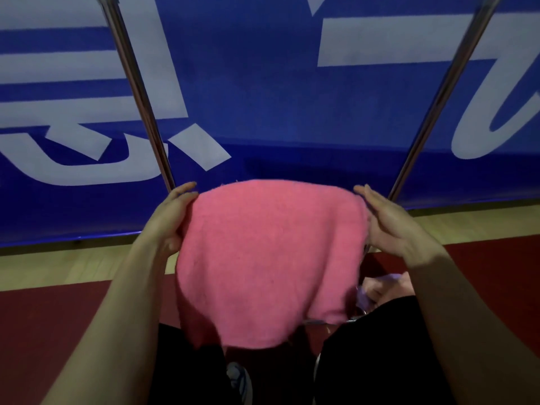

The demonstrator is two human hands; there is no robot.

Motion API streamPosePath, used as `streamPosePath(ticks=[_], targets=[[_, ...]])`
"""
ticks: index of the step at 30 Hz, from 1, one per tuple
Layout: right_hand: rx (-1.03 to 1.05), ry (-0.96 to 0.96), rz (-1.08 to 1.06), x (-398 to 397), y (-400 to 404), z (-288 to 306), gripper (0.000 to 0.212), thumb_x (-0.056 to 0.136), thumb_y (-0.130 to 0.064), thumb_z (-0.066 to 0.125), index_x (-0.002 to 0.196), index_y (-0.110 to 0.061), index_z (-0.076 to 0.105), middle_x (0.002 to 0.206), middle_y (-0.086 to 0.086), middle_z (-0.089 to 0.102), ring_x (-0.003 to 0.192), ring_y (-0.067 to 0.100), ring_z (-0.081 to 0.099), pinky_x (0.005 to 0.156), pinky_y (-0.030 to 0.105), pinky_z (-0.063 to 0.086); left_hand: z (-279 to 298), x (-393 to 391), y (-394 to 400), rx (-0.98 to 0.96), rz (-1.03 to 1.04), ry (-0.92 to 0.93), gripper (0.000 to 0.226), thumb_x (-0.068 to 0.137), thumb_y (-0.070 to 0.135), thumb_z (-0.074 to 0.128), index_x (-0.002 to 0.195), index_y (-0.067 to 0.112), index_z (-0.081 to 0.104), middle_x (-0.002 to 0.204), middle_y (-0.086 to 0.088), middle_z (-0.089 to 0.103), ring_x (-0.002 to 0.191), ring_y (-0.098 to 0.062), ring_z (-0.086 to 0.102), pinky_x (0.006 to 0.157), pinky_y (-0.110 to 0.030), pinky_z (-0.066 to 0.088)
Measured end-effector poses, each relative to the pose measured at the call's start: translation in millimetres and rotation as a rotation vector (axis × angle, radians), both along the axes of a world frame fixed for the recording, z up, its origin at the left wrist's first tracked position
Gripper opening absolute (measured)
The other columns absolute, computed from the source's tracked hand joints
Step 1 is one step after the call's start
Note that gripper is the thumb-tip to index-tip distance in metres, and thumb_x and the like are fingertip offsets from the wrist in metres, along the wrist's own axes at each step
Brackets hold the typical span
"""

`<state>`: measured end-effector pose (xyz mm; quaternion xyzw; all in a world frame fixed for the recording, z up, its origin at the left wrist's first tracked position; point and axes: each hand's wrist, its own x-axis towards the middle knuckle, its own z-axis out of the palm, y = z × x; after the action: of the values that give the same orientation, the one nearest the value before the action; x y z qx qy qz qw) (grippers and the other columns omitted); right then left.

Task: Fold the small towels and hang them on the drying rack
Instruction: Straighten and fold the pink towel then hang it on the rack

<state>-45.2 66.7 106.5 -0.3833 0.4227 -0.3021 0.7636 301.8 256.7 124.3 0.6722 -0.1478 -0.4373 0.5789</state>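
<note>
just the one head cam, wide-angle, looking forward and down, super close over the pink towel (271, 258), blue banner (263, 83) right behind, floor (58, 311) below

Pink towel (268, 258) hides whatever bar it's draped over, plus most of a purple cloth (365, 298) lower right. Both metal poles (137, 92) run off the top edge. Shoe (238, 381) is blurry.
</note>
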Motion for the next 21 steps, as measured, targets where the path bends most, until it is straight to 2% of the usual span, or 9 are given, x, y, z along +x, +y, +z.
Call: streamPosePath(ticks=[2,4,6,8,11,13,17,19,21], targets=[[-0.052,0.233,0.184,3,8,-3,0.04,0.091,-0.052,0.066,0.122,-0.026,0.063,0.066,-0.001,0.06,0.051,0.012,0.057,0.053,0.028,0.049,-2,-5,0,0.158,-0.2,0.107,0.036,0.094,0.041,0.07,0.123,0.02,0.069,0.101,-0.005,0.071,0.08,-0.022,0.067,0.072,-0.037,0.053],[-0.132,0.301,0.208,6,11,-5,0.039,0.092,-0.033,0.071,0.129,-0.027,0.06,0.075,0.0,0.07,0.058,0.01,0.065,0.054,0.029,0.054,-6,-9,4,0.198,-0.385,0.069,0.035,0.096,0.022,0.071,0.129,0.022,0.061,0.096,-0.007,0.072,0.068,-0.019,0.067,0.061,-0.035,0.054],[-0.158,0.241,0.104,6,8,-4,0.041,0.096,-0.018,0.069,0.134,-0.03,0.06,0.091,0.003,0.073,0.066,0.01,0.069,0.06,0.03,0.059,-6,-7,8,0.155,-0.407,0.014,0.043,0.097,0.003,0.065,0.134,0.024,0.057,0.088,-0.008,0.073,0.062,-0.015,0.066,0.052,-0.026,0.053],[-0.173,0.18,-0.007,3,2,-4,0.037,0.099,-0.014,0.064,0.133,-0.029,0.062,0.1,0.004,0.072,0.07,0.009,0.069,0.059,0.029,0.059,-5,-4,10,0.077,-0.335,-0.017,0.04,0.1,0.002,0.061,0.135,0.02,0.059,0.088,-0.01,0.07,0.068,-0.016,0.066,0.056,-0.025,0.058],[-0.193,0.185,-0.095,-1,3,-2,0.03,0.102,-0.015,0.06,0.129,-0.026,0.066,0.118,0.003,0.07,0.084,0.013,0.069,0.058,0.027,0.059,-3,-3,9,-0.017,-0.13,-0.093,0.023,0.106,0.007,0.052,0.128,0.011,0.061,0.102,-0.014,0.062,0.086,-0.022,0.065,0.071,-0.036,0.06],[-0.263,0.245,-0.105,-4,6,-2,0.026,0.101,-0.019,0.062,0.125,-0.025,0.068,0.117,0.006,0.07,0.087,0.016,0.068,0.057,0.027,0.057,-4,-4,9,-0.004,-0.044,-0.151,0.017,0.109,0.009,0.047,0.121,0.012,0.058,0.104,-0.014,0.054,0.092,-0.026,0.061,0.071,-0.04,0.058],[-0.479,0.404,-0.103,-5,8,-3,0.015,0.099,-0.025,0.067,0.111,-0.031,0.073,0.106,0.01,0.072,0.086,0.02,0.067,0.065,0.031,0.053,-15,0,5,0.185,0.037,-0.576,0.013,0.107,0.012,0.046,0.119,0.014,0.05,0.112,-0.013,0.055,0.103,-0.03,0.059,0.085,-0.048,0.057],[-0.522,0.441,-0.061,-4,8,-5,0.015,0.098,-0.028,0.068,0.111,-0.034,0.073,0.098,0.014,0.073,0.083,0.023,0.066,0.068,0.033,0.052,-18,1,2,0.199,0.052,-0.626,0.013,0.107,0.012,0.047,0.119,0.015,0.048,0.112,-0.012,0.055,0.099,-0.027,0.058,0.082,-0.045,0.054],[-0.541,0.508,-0.03,-3,6,-9,0.017,0.097,-0.03,0.069,0.113,-0.033,0.073,0.101,0.012,0.073,0.086,0.021,0.067,0.074,0.034,0.055,-21,4,2,0.237,0.029,-0.656,0.013,0.107,0.012,0.048,0.12,0.015,0.049,0.113,-0.015,0.058,0.091,-0.025,0.058,0.07,-0.04,0.05]])
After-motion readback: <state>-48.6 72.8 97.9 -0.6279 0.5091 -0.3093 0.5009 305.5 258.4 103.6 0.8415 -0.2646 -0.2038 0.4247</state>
